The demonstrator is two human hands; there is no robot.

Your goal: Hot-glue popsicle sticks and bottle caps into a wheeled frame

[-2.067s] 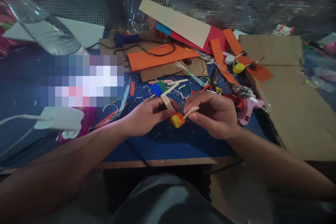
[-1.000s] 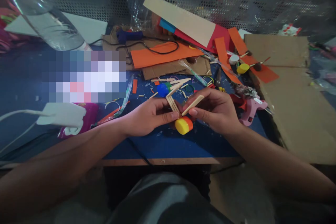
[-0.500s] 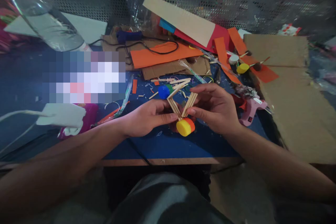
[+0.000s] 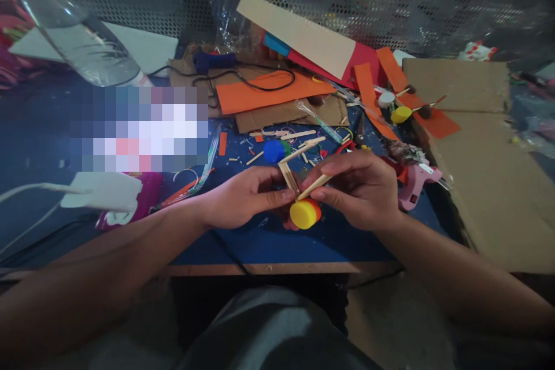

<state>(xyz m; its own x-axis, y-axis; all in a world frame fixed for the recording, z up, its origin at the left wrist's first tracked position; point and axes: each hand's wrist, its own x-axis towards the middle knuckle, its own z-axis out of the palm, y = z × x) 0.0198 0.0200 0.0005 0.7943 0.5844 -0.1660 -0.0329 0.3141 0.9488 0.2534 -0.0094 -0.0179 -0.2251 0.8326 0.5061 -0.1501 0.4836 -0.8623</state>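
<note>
Clear plastic bottle (image 4: 93, 49) far left, leaning; red top cut off by the frame edge, lower end lost in pixelation. White plug adapter (image 4: 104, 193), boxy, covers part of a magenta box (image 4: 154, 185). Left hand (image 4: 249, 196): thumb and fingers clamped on a bent stick frame (image 4: 289, 178), thin flat wood, held over the tabletop; some fingertips hidden behind it. Blue cap (image 4: 275, 151), smooth and round, at the frame's far end. Yellow-orange cap (image 4: 304, 214) at its near end. Right hand (image 4: 362, 188): thumb and fingers pinching short sticks (image 4: 312, 186), lower end by the yellow-orange cap; joined or only touching, can't tell from here. Pink glue gun (image 4: 418, 185) just right of that hand. Brown cardboard (image 4: 489, 185) beyond, flat, creased, ragged left edge. Blue tabletop (image 4: 277, 248) shows between hands and front edge (image 4: 269, 268); stick scraps (image 4: 255, 157) crowd the far side.
</note>
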